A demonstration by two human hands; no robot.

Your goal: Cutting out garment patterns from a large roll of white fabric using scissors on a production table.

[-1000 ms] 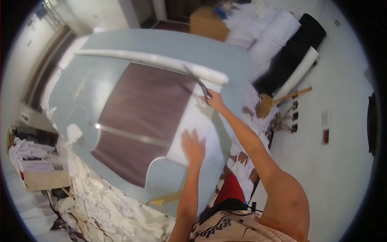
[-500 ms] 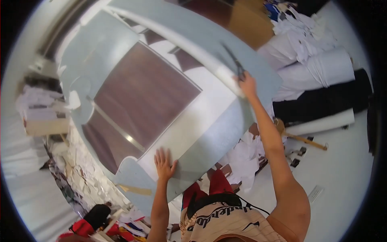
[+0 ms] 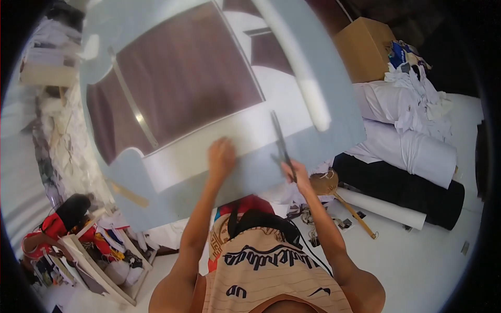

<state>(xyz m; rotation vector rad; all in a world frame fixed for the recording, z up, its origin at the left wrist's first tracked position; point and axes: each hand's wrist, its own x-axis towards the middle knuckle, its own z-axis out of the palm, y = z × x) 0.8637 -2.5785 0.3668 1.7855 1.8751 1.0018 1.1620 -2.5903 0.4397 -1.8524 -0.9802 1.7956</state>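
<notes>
My right hand point(image 3: 296, 172) is closed round the handles of long metal scissors point(image 3: 280, 138), whose blades are apart and point away from me above the table's near part. Over the near edge of a white fabric sheet point(image 3: 182, 167) is my left hand point(image 3: 222, 156). Its fingers look bent but are smeared by motion, and whether they touch the fabric I cannot make out. On the white sheet lies a large maroon fabric panel point(image 3: 193, 78). A metal ruler point(image 3: 136, 112) rests across the maroon panel's left part.
The pale blue table point(image 3: 250, 167) bears a white fabric roll point(image 3: 313, 99) at its right. Further right are a cardboard box point(image 3: 365, 47), white rolls point(image 3: 407, 151) and a black roll point(image 3: 386, 177). A wooden rack point(image 3: 96, 255) with clothes stands at the lower left.
My right hand has come nearer and to the left with the scissors, away from the white roll. My left hand, flat and spread before, has lifted or curled. The view has turned.
</notes>
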